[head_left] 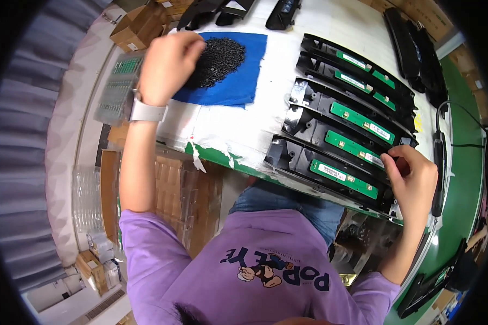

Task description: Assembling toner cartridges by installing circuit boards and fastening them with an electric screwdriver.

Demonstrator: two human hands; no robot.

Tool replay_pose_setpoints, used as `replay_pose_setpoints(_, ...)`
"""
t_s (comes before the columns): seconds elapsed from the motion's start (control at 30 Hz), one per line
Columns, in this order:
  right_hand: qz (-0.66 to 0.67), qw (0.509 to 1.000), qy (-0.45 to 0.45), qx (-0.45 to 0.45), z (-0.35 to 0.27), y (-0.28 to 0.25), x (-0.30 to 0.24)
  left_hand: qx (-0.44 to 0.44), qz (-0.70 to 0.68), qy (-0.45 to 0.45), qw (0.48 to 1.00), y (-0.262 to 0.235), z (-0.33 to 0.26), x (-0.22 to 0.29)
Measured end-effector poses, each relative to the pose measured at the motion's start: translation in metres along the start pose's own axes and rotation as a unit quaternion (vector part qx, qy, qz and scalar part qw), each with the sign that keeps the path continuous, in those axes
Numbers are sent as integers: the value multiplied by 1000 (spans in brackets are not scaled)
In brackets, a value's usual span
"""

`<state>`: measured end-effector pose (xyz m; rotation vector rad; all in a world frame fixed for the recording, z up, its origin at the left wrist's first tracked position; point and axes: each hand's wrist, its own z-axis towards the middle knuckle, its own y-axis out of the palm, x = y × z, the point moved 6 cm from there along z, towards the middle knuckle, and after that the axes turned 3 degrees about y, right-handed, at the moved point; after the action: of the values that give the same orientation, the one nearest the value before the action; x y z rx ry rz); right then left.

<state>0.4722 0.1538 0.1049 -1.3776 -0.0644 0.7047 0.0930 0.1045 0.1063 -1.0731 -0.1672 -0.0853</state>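
Observation:
My left hand (171, 67) is over the near-left side of a pile of small black parts, perhaps screws (222, 59), heaped on a blue cloth (256, 54). Its fingers are curled together, and whatever is between them is hidden. My right hand (415, 179) has thumb and finger pinched at the right end of a green circuit board (344, 145) set in a long black plastic housing (312, 135). Any small piece in that pinch is too small to make out. Nearest me lies another black housing (287, 154) with its own green board (344, 179); several similar ones sit in a row beyond.
A black stick-shaped tool (438, 173) with a cable lies at the table's right edge. More black housings (404, 46) rest at the far right and back. Left of the table are a clear tray of green boards (119, 89) and an open cardboard box (138, 27).

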Motion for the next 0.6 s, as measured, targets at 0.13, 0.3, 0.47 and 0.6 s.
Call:
replay_pose_setpoints(0.13,37,999,-5,6,-1,0,-3,-101,142,-26,984,31,-7,11)
replay_pose_setpoints(0.3,47,999,1,-3,-7,2,5,-56,45,-22,997,37,-2,-3)
replay_pose_setpoints(0.47,36,999,20,10,-13,-4,21,-15,-65,-38,997,35,2,-12)
replay_pose_setpoints(0.6,54,997,53,34,-12,-22,57,60,-66,-26,996,22,5,-4)
